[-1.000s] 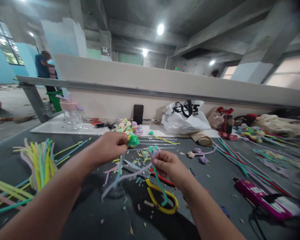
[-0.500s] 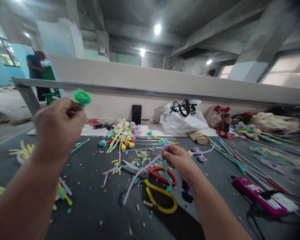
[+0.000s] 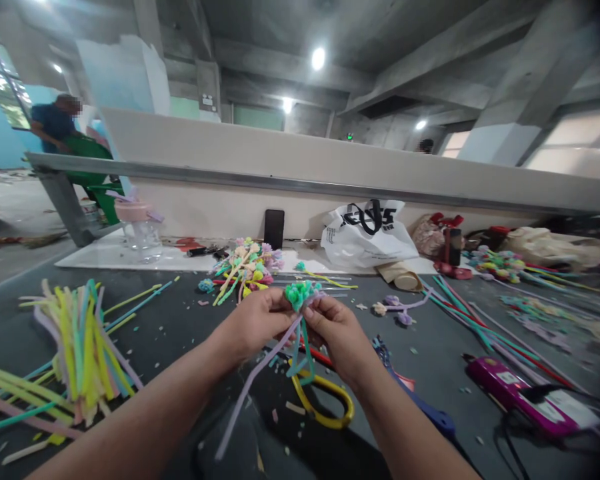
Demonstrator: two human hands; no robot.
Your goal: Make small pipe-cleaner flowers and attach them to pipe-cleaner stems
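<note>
Loose stems (image 3: 80,340): heaped left, beyond my forearm.
Left hand (image 3: 257,323): pinched on the green flower's base.
Lilac stem (image 3: 253,388): trails down-left from my grip.
Green flower (image 3: 299,295): between both hands, above the table (image 3: 180,343); I judge I'm bunching it with the lilac.
Right hand (image 3: 337,327): clamped on the lilac stem; next seems to want a firm pinch, heads level.

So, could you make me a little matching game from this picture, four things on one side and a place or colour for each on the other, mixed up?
Things:
1. Green flower
2. Drink bottle
3. Bag
4. Scissors

Places and colours:
A. White, with black print
B. Yellow handle
C. Between the left hand and the right hand
D. Pink lid

Pairs: 1-C, 2-D, 3-A, 4-B
</note>
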